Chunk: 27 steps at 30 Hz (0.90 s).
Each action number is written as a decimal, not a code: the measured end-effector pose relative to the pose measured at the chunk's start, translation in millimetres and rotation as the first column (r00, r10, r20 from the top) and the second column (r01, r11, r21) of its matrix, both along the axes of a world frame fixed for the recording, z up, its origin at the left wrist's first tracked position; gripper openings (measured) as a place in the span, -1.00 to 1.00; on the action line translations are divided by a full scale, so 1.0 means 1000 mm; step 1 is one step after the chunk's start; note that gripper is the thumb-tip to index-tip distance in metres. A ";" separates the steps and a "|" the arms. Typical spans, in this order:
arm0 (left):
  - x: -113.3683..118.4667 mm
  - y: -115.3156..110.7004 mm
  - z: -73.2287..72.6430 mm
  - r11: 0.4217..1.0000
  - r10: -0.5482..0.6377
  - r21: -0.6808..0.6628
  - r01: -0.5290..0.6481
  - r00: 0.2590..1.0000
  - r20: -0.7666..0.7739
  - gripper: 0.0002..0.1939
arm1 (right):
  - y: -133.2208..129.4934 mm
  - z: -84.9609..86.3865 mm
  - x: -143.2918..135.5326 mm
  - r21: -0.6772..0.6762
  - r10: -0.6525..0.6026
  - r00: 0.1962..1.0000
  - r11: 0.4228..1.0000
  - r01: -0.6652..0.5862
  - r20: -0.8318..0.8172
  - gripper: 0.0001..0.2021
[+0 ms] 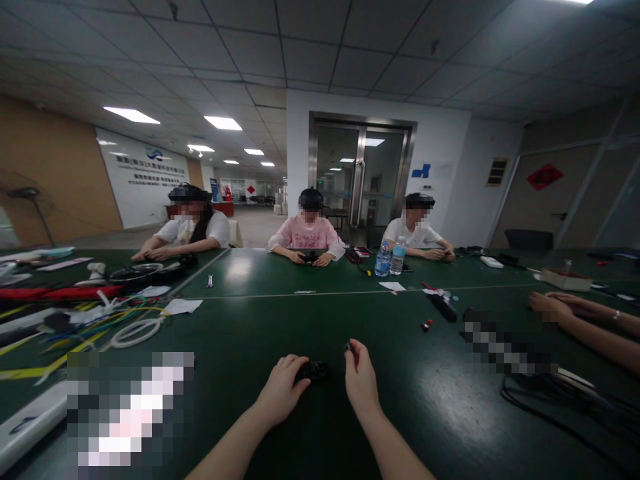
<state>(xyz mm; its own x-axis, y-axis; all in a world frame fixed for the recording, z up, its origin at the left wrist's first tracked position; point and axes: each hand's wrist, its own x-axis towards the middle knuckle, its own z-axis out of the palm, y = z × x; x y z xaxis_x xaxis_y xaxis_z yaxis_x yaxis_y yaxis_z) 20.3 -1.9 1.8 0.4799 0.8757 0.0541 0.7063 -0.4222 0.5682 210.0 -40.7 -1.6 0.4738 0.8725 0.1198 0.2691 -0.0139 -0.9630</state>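
Note:
Near the front middle of the green table (240,347), my left hand (283,390) is closed around one end of a small, dark, oblong object (315,371). The object looks black and glossy, and its kind is too dark to make out. To the right of it, and apart from it, my right hand (361,379) pinches a tiny dark piece (349,347) between thumb and fingertips. What that piece is cannot be read at this size. Both forearms come in from the bottom edge.
Cables (137,332) and tools crowd the left side. Two water bottles (391,259) stand beyond my right hand. A power strip (500,343) and black cords lie to the right, near another person's hands (553,305). Several people sit around the table.

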 end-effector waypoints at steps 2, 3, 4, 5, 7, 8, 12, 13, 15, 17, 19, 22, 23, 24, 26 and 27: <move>0.000 -0.001 0.001 1.000 -0.001 0.011 0.001 1.000 0.003 -0.54 | 0.000 0.000 0.000 0.015 -0.005 1.000 1.000 0.005 0.007 -0.59; 0.000 -0.001 0.002 1.000 -0.003 0.014 0.003 1.000 0.006 -0.54 | 0.000 0.000 0.000 0.024 -0.007 1.000 1.000 0.007 0.012 -0.59; 0.000 -0.001 0.002 1.000 -0.004 0.015 0.004 1.000 0.009 -0.54 | 0.000 0.000 0.000 0.030 -0.008 1.000 1.000 0.008 0.017 -0.58; 0.000 -0.001 0.002 1.000 -0.006 0.015 0.005 1.000 0.010 -0.55 | 0.000 0.000 0.000 0.032 -0.010 1.000 0.999 0.010 0.021 -0.59; 0.000 -0.001 0.002 1.000 -0.005 0.010 0.005 1.000 0.006 -0.55 | 0.000 0.000 0.000 0.028 -0.019 0.999 0.999 0.019 0.026 -0.59; 0.000 -0.001 0.002 1.000 -0.003 0.010 0.003 1.000 0.004 -0.55 | 0.000 0.000 0.000 0.026 -0.023 0.999 0.999 0.022 0.029 -0.60; 0.001 -0.001 0.003 1.000 0.002 0.009 -0.002 1.000 0.002 -0.55 | 0.000 0.000 0.001 0.035 -0.039 0.999 0.999 0.038 0.038 -0.60; 0.001 -0.001 0.003 1.000 0.002 0.006 -0.002 1.000 0.002 -0.55 | 0.000 0.000 0.001 0.037 -0.043 0.998 0.998 0.041 0.036 -0.59; 0.001 -0.001 0.002 1.000 -0.004 0.008 0.004 1.000 0.003 -0.55 | 0.000 0.001 0.001 0.044 -0.046 0.998 0.998 0.044 0.033 -0.58; 0.000 0.001 0.000 1.000 -0.015 0.018 0.015 1.000 0.004 -0.55 | 0.001 0.001 0.001 0.057 -0.042 0.999 0.998 0.040 0.033 -0.58; 0.000 0.002 -0.002 0.999 -0.020 0.025 0.020 1.000 0.005 -0.55 | 0.001 0.001 0.001 0.074 -0.038 0.999 0.997 0.035 0.035 -0.57; 0.000 0.002 -0.003 0.999 -0.013 0.030 0.013 1.000 0.009 -0.55 | 0.001 0.002 0.001 0.089 -0.038 0.999 0.995 0.035 0.034 -0.54; 0.000 0.002 -0.002 0.999 -0.011 0.032 0.010 1.000 0.010 -0.55 | 0.001 0.002 0.001 0.093 -0.037 0.999 0.995 0.034 0.035 -0.53; 0.000 0.001 -0.001 0.999 -0.009 0.033 0.008 1.000 0.009 -0.55 | 0.001 0.002 0.001 0.096 -0.035 0.999 0.995 0.031 0.036 -0.53; 0.000 -0.001 0.003 1.000 -0.003 0.022 0.003 1.000 0.002 -0.55 | 0.001 0.002 0.002 0.097 -0.028 0.999 0.995 0.024 0.039 -0.54; 0.000 -0.002 0.004 1.000 0.001 0.012 -0.001 1.000 -0.002 -0.55 | 0.000 0.003 0.001 0.095 -0.025 0.999 0.995 0.021 0.041 -0.55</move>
